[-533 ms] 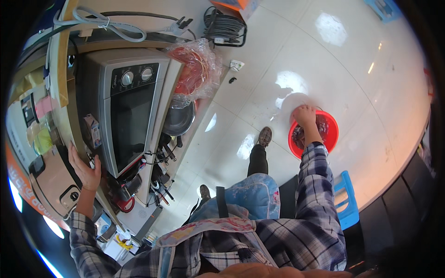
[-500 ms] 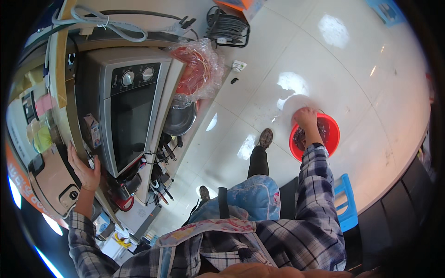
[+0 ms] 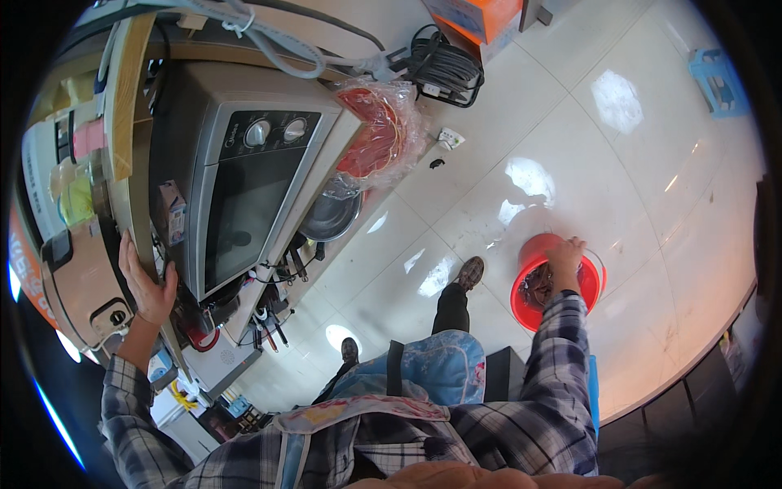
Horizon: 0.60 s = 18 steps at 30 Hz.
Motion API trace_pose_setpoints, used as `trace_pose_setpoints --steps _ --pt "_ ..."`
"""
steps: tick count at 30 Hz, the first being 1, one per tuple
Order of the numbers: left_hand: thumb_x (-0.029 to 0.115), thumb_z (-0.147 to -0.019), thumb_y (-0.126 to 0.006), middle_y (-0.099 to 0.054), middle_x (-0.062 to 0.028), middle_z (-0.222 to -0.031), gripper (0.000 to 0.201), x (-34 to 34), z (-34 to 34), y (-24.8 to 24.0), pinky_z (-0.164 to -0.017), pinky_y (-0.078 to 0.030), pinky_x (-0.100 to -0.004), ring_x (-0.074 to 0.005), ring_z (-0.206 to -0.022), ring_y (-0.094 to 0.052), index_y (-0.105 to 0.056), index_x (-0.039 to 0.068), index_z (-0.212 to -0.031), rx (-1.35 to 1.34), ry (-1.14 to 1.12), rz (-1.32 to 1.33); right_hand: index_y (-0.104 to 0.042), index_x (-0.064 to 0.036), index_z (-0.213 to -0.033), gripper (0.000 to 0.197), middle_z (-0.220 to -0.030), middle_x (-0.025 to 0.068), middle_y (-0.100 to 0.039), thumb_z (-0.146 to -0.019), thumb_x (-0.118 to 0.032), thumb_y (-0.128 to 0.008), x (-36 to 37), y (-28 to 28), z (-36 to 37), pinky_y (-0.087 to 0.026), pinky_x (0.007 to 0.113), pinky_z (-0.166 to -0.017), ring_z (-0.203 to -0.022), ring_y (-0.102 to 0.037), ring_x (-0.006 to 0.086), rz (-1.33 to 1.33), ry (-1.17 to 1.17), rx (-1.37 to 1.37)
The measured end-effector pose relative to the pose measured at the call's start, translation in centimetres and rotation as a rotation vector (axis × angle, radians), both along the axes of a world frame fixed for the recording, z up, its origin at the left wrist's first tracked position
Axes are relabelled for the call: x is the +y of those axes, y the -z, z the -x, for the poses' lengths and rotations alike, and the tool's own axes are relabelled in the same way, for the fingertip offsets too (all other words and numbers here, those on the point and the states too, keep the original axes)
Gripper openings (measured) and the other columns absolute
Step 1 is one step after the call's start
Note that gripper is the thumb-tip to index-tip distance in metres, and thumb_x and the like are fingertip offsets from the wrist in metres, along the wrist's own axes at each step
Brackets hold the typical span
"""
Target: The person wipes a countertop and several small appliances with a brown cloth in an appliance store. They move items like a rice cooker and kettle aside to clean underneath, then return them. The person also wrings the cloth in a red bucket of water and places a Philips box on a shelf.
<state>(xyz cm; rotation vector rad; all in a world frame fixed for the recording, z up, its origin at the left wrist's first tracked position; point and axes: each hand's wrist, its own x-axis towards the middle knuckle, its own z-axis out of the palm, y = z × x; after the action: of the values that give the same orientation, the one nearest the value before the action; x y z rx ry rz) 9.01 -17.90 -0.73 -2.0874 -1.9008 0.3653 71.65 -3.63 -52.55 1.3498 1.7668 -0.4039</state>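
Note:
My right hand [image 3: 565, 259] is closed on the far rim of a red plastic bucket [image 3: 521, 309]. The bucket tilts so that its opening faces me, and dark, reddish-brown pieces [image 3: 536, 287] lie inside; their kind is unclear. Its thin handle [image 3: 601, 265] hangs out at the right side. On the left, my left hand [image 3: 150, 292] rests against the edge of a wooden shelf [image 3: 140, 220], thumb apart and fingers stretched out. A silver microwave [image 3: 252, 208] stands right beside that hand, and a beige rice cooker [image 3: 81, 277] is on its other side.
Below the microwave, a shelf holds red items in clear plastic wrap [image 3: 379, 130] and a metal pan [image 3: 332, 216]. A black cable coil [image 3: 444, 69] and an orange box [image 3: 472, 16] sit on the tiled floor [image 3: 505, 98]. A blue stool [image 3: 718, 81] stands far right.
The red bucket has tilted toward me and sits slightly lower in view, with my right hand still at its rim. My left hand stays on the shelf edge. The view has shifted.

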Motion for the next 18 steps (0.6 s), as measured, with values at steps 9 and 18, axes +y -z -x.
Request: trace_pose_setpoints --steps 9,18 --pt "0.005 -0.077 -0.07 -0.035 -0.0293 -0.145 0.08 -0.8 0.4 1.1 -0.11 -0.031 -0.0482 -0.0457 -0.131 -0.038 -0.027 -0.003 -0.144 -0.079 -0.068 -0.032 -0.064 0.0002 -0.079 0.017 -0.062 0.0135 -0.063 -0.084 -0.016 -0.064 -3.7 -0.1 -19.8 -0.051 0.037 -0.051 -0.057 -0.066 0.0244 0.36 0.816 0.42" --pt "0.009 -0.07 -0.075 -0.038 -0.0201 -0.146 0.083 1.7 -1.1 1.4 -0.108 -0.033 -0.0456 -0.0368 -0.132 -0.04 -0.035 0.002 -0.142 -0.157 0.003 -0.054 -0.061 -0.007 -0.077 0.023 -0.057 0.0015 -0.051 -0.088 -0.026 -0.069 -13.9 -6.8 -9.2 -0.036 0.028 -0.041 -0.042 -0.043 0.011 0.281 1.44 0.722"
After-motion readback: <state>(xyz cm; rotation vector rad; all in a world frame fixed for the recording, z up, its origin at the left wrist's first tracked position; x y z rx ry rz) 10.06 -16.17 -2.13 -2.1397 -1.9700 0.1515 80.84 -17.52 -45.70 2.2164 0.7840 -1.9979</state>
